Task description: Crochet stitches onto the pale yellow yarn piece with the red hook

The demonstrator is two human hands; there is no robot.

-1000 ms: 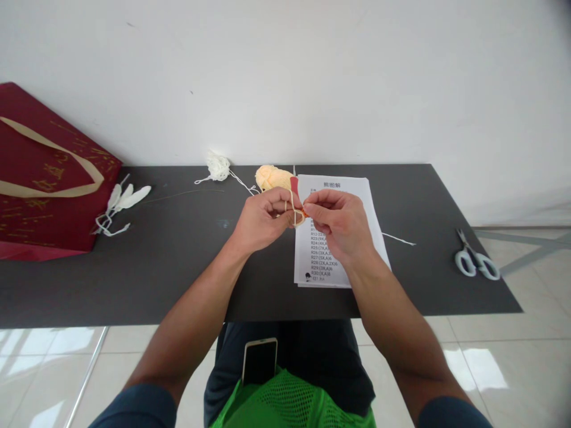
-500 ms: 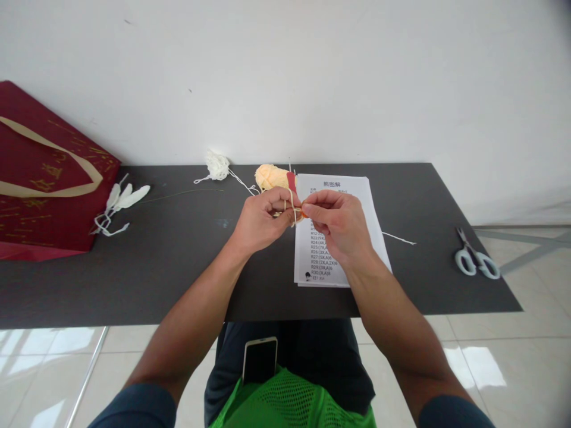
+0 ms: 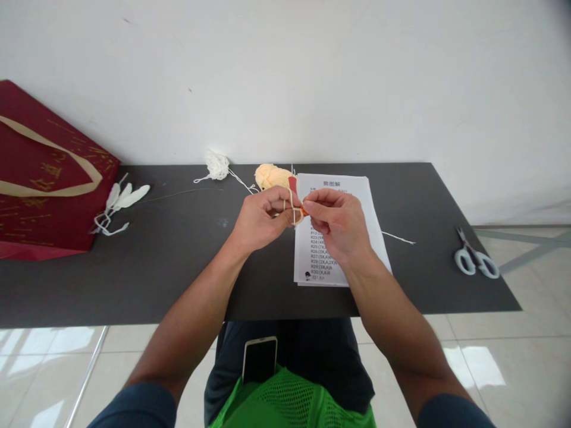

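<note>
Right hand (image 3: 341,223): pinching small orange piece (image 3: 305,210), mostly hidden; likely stiff, best held there.
Left hand (image 3: 263,217): pinching cream yarn work (image 3: 298,221), strand across fingers.
Handling: yarn work, between the hands, probably light, limp; pinch near edge.
Yarn ball (image 3: 269,175): beyond left hand, likely squashable.

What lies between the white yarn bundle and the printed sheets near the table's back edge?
The pale yellow yarn ball with a red band at its right end, plus loose white strands trailing from the white bundle. The head view shows this.
</note>
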